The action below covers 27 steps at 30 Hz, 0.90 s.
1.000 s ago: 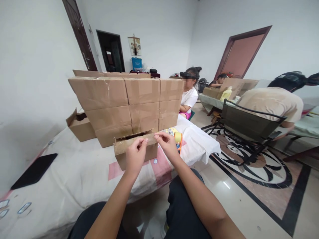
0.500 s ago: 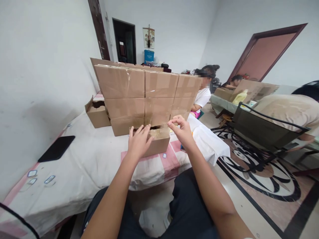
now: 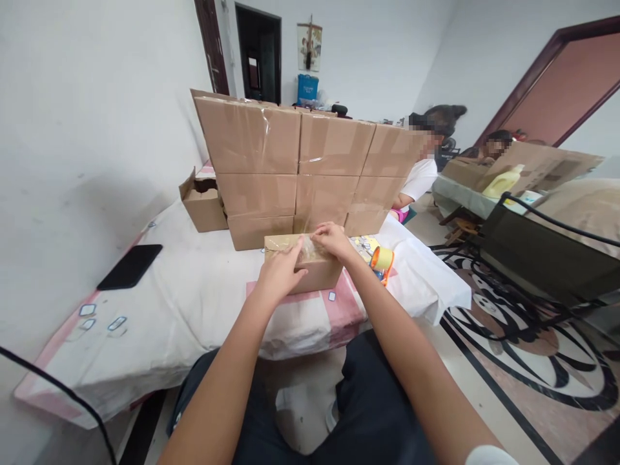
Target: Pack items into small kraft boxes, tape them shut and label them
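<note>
A small cardboard box (image 3: 317, 274) sits on the white bed sheet (image 3: 194, 303) just in front of me, its top flaps down and a strip of clear tape across them. My left hand (image 3: 281, 271) lies flat over the near left part of the box top, fingers stretched out. My right hand (image 3: 332, 237) presses down on the top of the box at its far right, fingers curled onto the tape. An orange tape dispenser with a yellowish roll (image 3: 382, 259) lies on the sheet just right of the box.
A wall of stacked taped cartons (image 3: 295, 168) stands right behind the small box. An open carton (image 3: 203, 203) sits at its left, a black phone (image 3: 130, 266) further left. Other people sit at the right beyond a dark folding chair (image 3: 542, 252).
The flaps of the small box have gone from standing open to lying closed. Both hands came down from pinching above it onto its top. The view swung left and closer.
</note>
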Available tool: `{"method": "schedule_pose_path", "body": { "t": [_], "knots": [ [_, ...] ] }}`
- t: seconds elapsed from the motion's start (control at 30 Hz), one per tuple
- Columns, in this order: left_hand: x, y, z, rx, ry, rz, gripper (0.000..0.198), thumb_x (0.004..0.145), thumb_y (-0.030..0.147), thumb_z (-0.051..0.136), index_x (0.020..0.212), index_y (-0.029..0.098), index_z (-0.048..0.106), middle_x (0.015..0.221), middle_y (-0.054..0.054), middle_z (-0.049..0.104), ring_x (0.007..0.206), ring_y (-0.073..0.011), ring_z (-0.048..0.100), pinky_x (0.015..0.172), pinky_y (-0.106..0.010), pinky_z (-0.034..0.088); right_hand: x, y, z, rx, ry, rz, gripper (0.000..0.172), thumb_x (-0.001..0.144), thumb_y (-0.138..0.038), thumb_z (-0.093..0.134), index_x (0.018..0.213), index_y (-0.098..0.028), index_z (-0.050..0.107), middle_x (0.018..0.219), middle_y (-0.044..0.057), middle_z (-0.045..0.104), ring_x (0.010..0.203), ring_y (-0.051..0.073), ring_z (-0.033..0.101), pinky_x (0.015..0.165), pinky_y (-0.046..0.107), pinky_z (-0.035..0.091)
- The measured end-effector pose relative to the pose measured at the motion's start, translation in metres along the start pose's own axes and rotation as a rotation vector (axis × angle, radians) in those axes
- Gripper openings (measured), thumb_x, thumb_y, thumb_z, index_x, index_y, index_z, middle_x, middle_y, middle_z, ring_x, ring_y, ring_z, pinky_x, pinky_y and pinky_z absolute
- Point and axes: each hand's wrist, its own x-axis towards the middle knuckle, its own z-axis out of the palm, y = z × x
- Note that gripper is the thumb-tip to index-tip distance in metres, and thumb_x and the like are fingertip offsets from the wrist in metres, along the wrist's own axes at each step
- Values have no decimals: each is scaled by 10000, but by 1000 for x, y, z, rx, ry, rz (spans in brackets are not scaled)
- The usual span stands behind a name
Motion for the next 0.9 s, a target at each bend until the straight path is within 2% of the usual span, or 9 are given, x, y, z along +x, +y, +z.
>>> {"method": "schedule_pose_path", "body": {
  "t": [0.13,0.27,0.47,0.57,0.63,0.73,0.8,0.9],
  "knots": [
    [-1,3,3,53,38,92,578,890,226,642,1447,300,509,1473,-80,557,1337,-299,535,1060,-424,459,-1,-1,5,-93,13,49,149,757,-310,667,729,-244,797,1153,32,697,1258,306,472,1085,479,297],
    [0,4,8,53,73,150,481,871,147,637,1340,253,623,1431,-98,593,1385,-299,490,1124,-453,420,-3,-5,9,-184,8,97,141,759,-325,667,720,-252,781,1215,32,676,1274,354,418,1061,560,273],
    [1,0,15,54,120,173,480,869,143,618,1339,237,637,1530,-102,488,1328,-309,537,1118,-462,434,-3,-3,9,-206,-31,86,135,768,-310,657,735,-233,762,1219,76,635,1217,351,440,1009,528,339],
    [2,-2,17,68,106,210,490,871,142,598,1353,229,626,1479,-56,554,1368,-312,483,1138,-473,406,-4,-1,9,-225,-65,74,141,789,-311,636,744,-224,739,1175,90,612,1194,344,447,989,507,373],
    [3,-3,18,75,94,204,486,874,152,589,1353,225,626,1425,-44,606,1366,-315,478,1132,-478,404,-5,-2,10,-266,-61,71,136,788,-322,657,840,-211,718,1193,111,572,1200,342,439,989,510,387],
    [3,-2,17,90,88,195,464,881,178,580,1340,222,631,1398,-45,629,1352,-315,484,1109,-483,412,-5,0,10,-317,1,87,396,745,-392,747,1047,-162,636,1262,172,501,1225,362,421,981,511,414],
    [2,2,15,111,96,197,451,884,196,579,1331,234,629,1387,-46,637,1336,-311,492,1082,-490,420,-1,7,6,-311,42,94,468,735,-398,763,1088,-141,594,1265,196,494,1196,356,450,965,477,431],
    [-1,10,14,169,124,202,468,879,227,592,1346,253,598,1376,-61,637,1289,-312,512,1038,-496,426,10,31,-12,-253,116,119,278,788,-309,684,1005,-154,607,1168,163,567,1032,274,547,898,378,451]
  ]
}}
